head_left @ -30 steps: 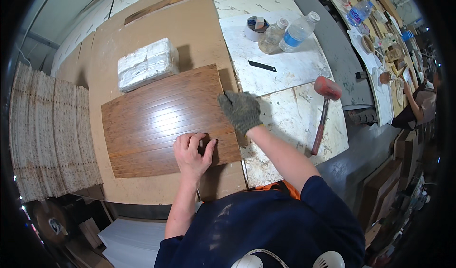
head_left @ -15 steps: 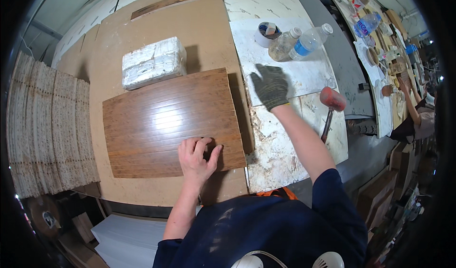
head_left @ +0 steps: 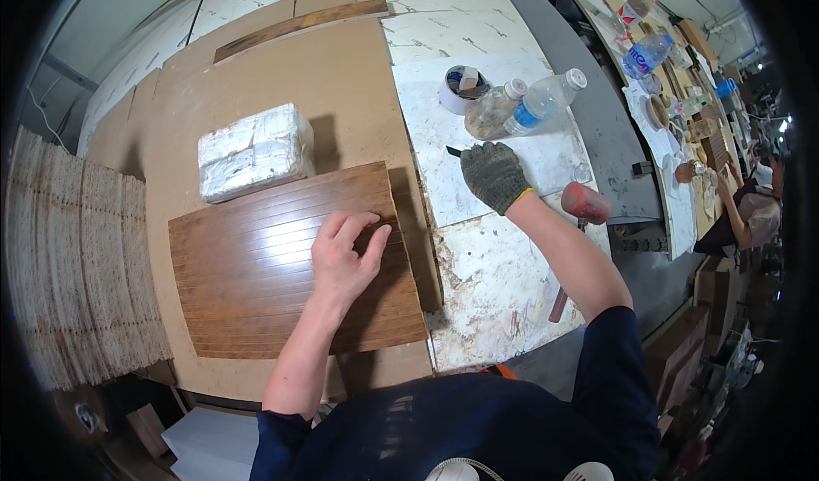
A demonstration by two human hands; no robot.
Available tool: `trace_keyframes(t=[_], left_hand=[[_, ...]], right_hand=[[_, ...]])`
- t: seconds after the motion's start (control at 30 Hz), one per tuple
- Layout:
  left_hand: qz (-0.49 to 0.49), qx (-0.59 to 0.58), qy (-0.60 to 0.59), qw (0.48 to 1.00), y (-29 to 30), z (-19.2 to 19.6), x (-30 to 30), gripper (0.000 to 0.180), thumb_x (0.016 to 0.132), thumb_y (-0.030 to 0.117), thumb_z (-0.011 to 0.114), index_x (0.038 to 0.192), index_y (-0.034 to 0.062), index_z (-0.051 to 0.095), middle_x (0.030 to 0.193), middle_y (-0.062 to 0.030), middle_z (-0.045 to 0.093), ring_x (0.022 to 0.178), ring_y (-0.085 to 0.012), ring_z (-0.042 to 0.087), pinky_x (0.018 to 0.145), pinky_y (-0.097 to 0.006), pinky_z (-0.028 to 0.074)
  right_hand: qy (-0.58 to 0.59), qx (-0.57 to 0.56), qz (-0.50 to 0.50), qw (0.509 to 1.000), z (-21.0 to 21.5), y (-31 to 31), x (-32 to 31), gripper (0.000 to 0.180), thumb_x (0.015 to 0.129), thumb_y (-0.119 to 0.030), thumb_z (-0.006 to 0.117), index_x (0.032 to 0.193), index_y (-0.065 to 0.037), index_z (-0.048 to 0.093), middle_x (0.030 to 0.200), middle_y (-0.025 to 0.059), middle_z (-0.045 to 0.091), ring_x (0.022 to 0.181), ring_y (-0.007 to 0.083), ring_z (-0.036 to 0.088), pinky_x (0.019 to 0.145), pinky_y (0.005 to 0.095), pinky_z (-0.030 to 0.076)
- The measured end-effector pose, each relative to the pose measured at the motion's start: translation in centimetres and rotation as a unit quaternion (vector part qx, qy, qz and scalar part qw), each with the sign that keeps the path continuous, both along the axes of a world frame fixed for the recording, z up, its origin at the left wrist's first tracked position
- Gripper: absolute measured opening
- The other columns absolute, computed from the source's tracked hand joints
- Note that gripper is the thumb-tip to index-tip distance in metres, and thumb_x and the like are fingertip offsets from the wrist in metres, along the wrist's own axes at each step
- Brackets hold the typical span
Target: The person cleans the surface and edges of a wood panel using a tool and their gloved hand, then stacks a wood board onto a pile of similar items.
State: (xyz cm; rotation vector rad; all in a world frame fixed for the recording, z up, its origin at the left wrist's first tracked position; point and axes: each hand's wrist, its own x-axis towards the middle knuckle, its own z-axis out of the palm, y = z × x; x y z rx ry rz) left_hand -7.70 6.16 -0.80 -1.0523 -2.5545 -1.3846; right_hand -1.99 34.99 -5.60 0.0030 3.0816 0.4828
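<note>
A stack of pale boards rose at the far left, beside the brown sheet that covered much of the worktop. On that sheet, a white wrapped block sat just beyond the wooden panel, which lay flat, glossy side up. The bare left hand was over the panel's right part, fingers bent, thumb apart from them, nothing between.

Further right, the gloved right hand was over a black strip, one end of which poked out; whether its curled fingers pinched the strip could not be told.

If the strip was a blade, as it looked, a careless pick-up could nick the glove, or a slip might scratch the panel's shine. A forward swing of the knuckles could topple the nearby bottles, and a bump from the forearm might push the mallet, near the worktop's right edge, to the floor.

Counted: one panel, one block, one black strip, two bottles by the glove, one tape roll, one mallet; the stacked boards were too many to count.
</note>
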Motion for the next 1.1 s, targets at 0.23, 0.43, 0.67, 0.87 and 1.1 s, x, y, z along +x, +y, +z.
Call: trace_keyframes(t=[0.23,0.43,0.67,0.87,1.1], left_hand=[[0.059,-0.097,0.163,0.980,1.6,-0.6,-5.1,0.017,0.082,0.005,0.068,0.100,0.0061,0.066,0.096,-0.0091,0.064,0.083,-0.0291,0.061,0.072,-0.037,0.050],[0.100,-0.184,0.210,0.955,1.2,-1.9,-6.8,0.019,0.084,0.012,0.066,0.103,0.0092,0.066,0.100,-0.0043,0.065,0.088,-0.0243,0.056,0.077,-0.037,0.046],[0.093,-0.215,0.138,0.962,0.9,-1.5,-6.9,0.017,0.086,0.011,0.064,0.103,0.0120,0.067,0.100,-0.0020,0.066,0.087,-0.0243,0.058,0.075,-0.037,0.046],[0.099,-0.231,0.098,0.963,1.1,-1.2,-7.3,0.017,0.086,0.008,0.062,0.102,0.0116,0.067,0.098,-0.0038,0.067,0.082,-0.0243,0.064,0.071,-0.036,0.049],[0.096,-0.215,0.098,0.967,1.0,-1.1,-7.3,0.015,0.085,0.005,0.062,0.099,0.0104,0.067,0.094,-0.0039,0.067,0.080,-0.0247,0.064,0.068,-0.036,0.049]], right_hand=[[0.099,-0.162,-0.091,0.978,1.3,-2.0,-0.7,0.014,0.088,-0.019,0.054,0.080,-0.008,0.059,0.066,0.0091,0.064,0.058,0.0260,0.064,0.050,0.0421,0.049],[0.143,-0.272,0.157,0.938,3.1,-5.9,-0.6,0.023,0.078,-0.013,0.064,0.100,-0.005,0.062,0.075,0.0107,0.061,0.068,0.0279,0.060,0.059,0.0423,0.048],[0.139,-0.292,0.246,0.914,1.3,-4.7,-3.3,0.022,0.076,-0.016,0.067,0.098,-0.012,0.067,0.077,0.0076,0.063,0.068,0.0274,0.060,0.056,0.0412,0.047],[0.028,-0.100,0.124,0.987,2.1,-4.5,-6.7,0.010,0.089,-0.024,0.060,0.090,-0.014,0.063,0.066,0.0042,0.058,0.066,0.0213,0.060,0.054,0.0372,0.048],[0.187,-0.218,0.178,0.941,2.0,-4.6,-6.5,0.012,0.091,-0.021,0.058,0.091,-0.011,0.065,0.069,0.0053,0.064,0.062,0.0205,0.064,0.054,0.0385,0.051]])
